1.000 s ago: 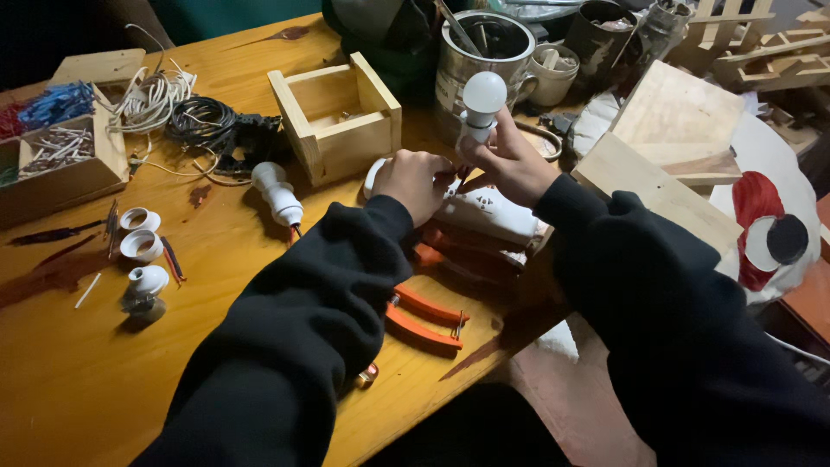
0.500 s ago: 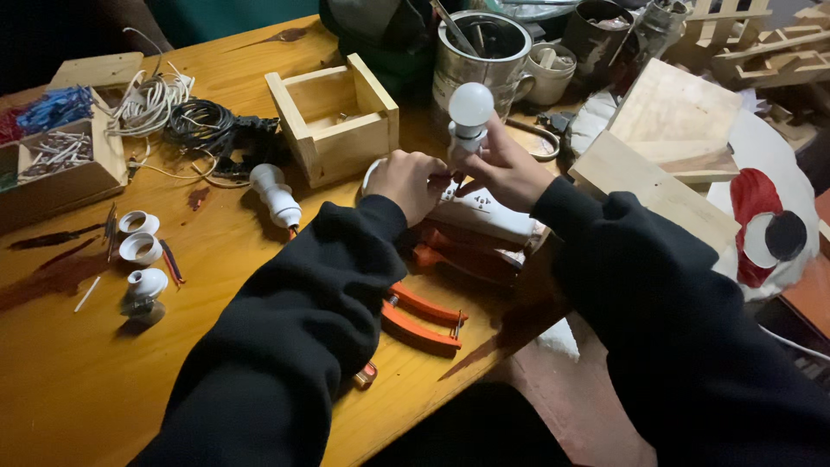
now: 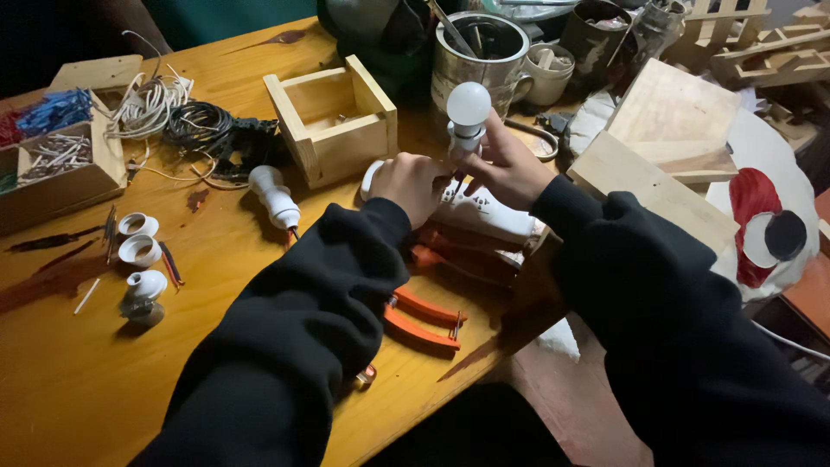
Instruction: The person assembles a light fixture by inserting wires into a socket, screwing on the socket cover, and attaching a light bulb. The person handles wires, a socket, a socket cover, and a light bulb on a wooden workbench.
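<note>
Bulb (image 3: 469, 104), white, round, upright above table edge (image 3: 173, 380), seated in white holder (image 3: 465, 138). Pinched at holder by right hand (image 3: 506, 169), fingers wrapped round it. Left hand (image 3: 413, 183) curled closed just beside, at holder base (contents not visible). Open wooden box (image 3: 333, 121) near; orange pliers (image 3: 424, 318) nearer body; spare white holder (image 3: 275, 195) left.

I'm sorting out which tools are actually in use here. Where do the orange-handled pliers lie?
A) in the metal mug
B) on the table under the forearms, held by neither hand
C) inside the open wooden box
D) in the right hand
B: the orange-handled pliers lie on the wooden table below the sleeves, while the right hand holds the white bulb and the left hand is closed just beside it.
</note>
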